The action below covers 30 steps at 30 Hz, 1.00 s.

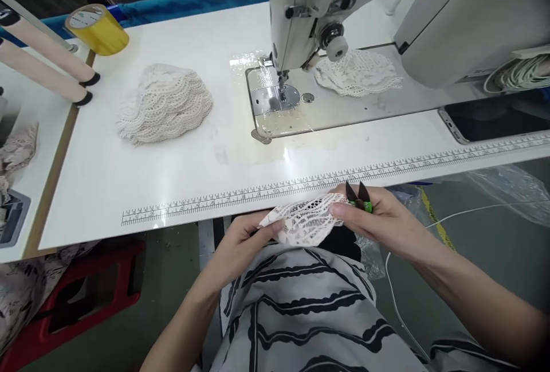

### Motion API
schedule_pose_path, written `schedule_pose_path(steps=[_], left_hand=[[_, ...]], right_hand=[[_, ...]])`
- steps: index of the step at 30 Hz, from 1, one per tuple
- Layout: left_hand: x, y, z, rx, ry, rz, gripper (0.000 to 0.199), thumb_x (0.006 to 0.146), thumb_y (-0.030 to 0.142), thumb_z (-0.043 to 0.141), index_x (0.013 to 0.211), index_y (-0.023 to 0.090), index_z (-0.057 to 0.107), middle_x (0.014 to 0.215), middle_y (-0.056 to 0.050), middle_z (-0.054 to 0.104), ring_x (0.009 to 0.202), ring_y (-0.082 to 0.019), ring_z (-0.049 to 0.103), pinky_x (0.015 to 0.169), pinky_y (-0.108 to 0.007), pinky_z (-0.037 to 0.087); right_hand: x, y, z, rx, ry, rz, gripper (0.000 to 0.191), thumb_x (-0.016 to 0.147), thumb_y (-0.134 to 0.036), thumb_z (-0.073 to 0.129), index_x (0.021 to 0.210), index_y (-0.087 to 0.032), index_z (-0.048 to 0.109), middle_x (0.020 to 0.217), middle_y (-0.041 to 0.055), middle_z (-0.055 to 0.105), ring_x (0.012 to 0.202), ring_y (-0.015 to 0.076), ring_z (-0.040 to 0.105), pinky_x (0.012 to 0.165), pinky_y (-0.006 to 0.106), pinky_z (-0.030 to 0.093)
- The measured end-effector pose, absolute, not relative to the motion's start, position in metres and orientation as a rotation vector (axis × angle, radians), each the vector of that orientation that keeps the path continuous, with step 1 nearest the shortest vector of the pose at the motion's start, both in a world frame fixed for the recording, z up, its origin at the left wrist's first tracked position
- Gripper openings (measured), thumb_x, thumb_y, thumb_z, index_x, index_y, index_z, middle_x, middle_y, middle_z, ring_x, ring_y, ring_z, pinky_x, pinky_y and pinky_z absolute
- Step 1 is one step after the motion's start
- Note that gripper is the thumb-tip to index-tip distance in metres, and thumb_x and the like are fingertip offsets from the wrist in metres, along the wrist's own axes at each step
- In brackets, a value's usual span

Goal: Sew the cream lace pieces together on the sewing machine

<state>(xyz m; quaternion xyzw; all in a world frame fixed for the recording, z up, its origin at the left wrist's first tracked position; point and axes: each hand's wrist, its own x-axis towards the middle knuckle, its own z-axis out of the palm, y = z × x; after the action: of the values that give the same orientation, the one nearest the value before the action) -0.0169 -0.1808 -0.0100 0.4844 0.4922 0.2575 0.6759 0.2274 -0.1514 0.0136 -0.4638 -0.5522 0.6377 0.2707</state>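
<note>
A piece of white lace [307,222] is stretched between my two hands, just off the table's front edge and above my lap. My left hand [249,240] pinches its left end between thumb and fingers. Its right end is gripped by my right hand [369,214], which also has small green-handled snips [360,199] tucked in it, their dark blades pointing up. A stack of white lace pieces [165,105] lies on the left of the table. More lace [358,74] rests under the arm of the sewing machine [296,22], right of its needle.
A printed ruler strip [275,190] runs along the table's front edge. A phone [498,117] lies at the right, yellow tape [98,29] at the back left. Thread cones [47,71] stand far left. Below is a red stool [86,297].
</note>
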Motion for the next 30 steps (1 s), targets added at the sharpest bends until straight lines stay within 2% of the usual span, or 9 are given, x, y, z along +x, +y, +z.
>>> schedule_pose_path(steps=[5, 8, 11, 13, 16, 19, 24, 30], left_hand=[[-0.010, -0.190, -0.009, 1.048, 1.167, 0.795, 0.039, 0.093, 0.049, 0.053, 0.073, 0.017, 0.062, 0.071, -0.001, 0.059, 0.068, -0.013, 0.052, 0.066, -0.024, 0.040], [-0.006, -0.192, -0.015, 0.718, 1.058, 0.812, 0.045, 0.091, 0.059, 0.050, 0.090, 0.018, 0.070, 0.082, -0.005, 0.068, 0.077, -0.017, 0.061, 0.073, -0.027, 0.048], [0.000, -0.193, -0.023, 0.529, 0.829, 0.725, 0.056, 0.078, 0.062, 0.067, 0.114, 0.019, 0.067, 0.102, -0.011, 0.071, 0.095, -0.025, 0.066, 0.084, -0.034, 0.051], [0.005, -0.196, -0.027, 0.517, 0.761, 0.699, 0.062, 0.067, 0.051, 0.082, 0.117, 0.019, 0.066, 0.109, -0.012, 0.071, 0.103, -0.028, 0.065, 0.090, -0.038, 0.051], [0.011, -0.200, -0.029, 0.542, 0.851, 0.681, 0.046, 0.064, 0.036, 0.086, 0.103, 0.016, 0.073, 0.106, -0.011, 0.073, 0.104, -0.028, 0.065, 0.094, -0.040, 0.050], [0.011, -0.202, -0.027, 0.570, 0.940, 0.674, 0.031, 0.066, 0.037, 0.085, 0.087, 0.015, 0.077, 0.098, -0.010, 0.076, 0.096, -0.027, 0.068, 0.089, -0.039, 0.051], [0.005, -0.200, -0.024, 0.723, 0.955, 0.653, 0.022, 0.075, 0.037, 0.079, 0.084, 0.018, 0.079, 0.089, -0.008, 0.077, 0.091, -0.024, 0.069, 0.083, -0.034, 0.052], [-0.001, -0.203, -0.020, 0.827, 1.049, 0.725, 0.022, 0.081, 0.038, 0.073, 0.072, 0.019, 0.077, 0.075, -0.005, 0.074, 0.079, -0.020, 0.067, 0.078, -0.031, 0.051]], right_hand=[[0.222, -0.158, 0.009, -1.337, -1.408, 1.678, 0.035, 0.086, -0.049, 0.065, 0.072, -0.022, 0.049, 0.047, -0.0103, 0.029, 0.039, 0.0059, 0.021, 0.040, 0.025, 0.018], [0.218, -0.160, 0.007, -1.363, -1.277, 1.661, 0.033, 0.083, -0.051, 0.068, 0.082, -0.022, 0.052, 0.047, -0.0117, 0.026, 0.038, 0.0055, 0.019, 0.036, 0.024, 0.016], [0.215, -0.161, 0.005, -1.367, -1.205, 1.648, 0.033, 0.081, -0.050, 0.071, 0.083, -0.023, 0.052, 0.047, -0.0120, 0.025, 0.037, 0.0053, 0.019, 0.034, 0.024, 0.015], [0.215, -0.162, 0.003, -1.376, -1.176, 1.617, 0.033, 0.081, -0.049, 0.072, 0.082, -0.023, 0.053, 0.047, -0.0119, 0.025, 0.036, 0.0051, 0.019, 0.034, 0.024, 0.016], [0.217, -0.162, 0.001, -1.382, -1.148, 1.563, 0.034, 0.080, -0.049, 0.072, 0.080, -0.023, 0.052, 0.048, -0.0115, 0.025, 0.037, 0.0051, 0.019, 0.034, 0.023, 0.016], [0.219, -0.161, -0.001, -1.392, -1.127, 1.543, 0.034, 0.080, -0.049, 0.072, 0.079, -0.023, 0.051, 0.049, -0.0111, 0.024, 0.039, 0.0058, 0.021, 0.036, 0.023, 0.018], [0.222, -0.158, -0.006, -1.397, -1.091, 1.522, 0.033, 0.079, -0.049, 0.073, 0.078, -0.022, 0.053, 0.057, -0.0071, 0.034, 0.047, 0.0074, 0.029, 0.041, 0.024, 0.023], [0.232, -0.153, -0.006, -1.477, -1.087, 1.376, 0.031, 0.080, -0.048, 0.073, 0.079, -0.024, 0.055, 0.050, -0.0095, 0.028, 0.041, 0.0065, 0.023, 0.038, 0.024, 0.017]])
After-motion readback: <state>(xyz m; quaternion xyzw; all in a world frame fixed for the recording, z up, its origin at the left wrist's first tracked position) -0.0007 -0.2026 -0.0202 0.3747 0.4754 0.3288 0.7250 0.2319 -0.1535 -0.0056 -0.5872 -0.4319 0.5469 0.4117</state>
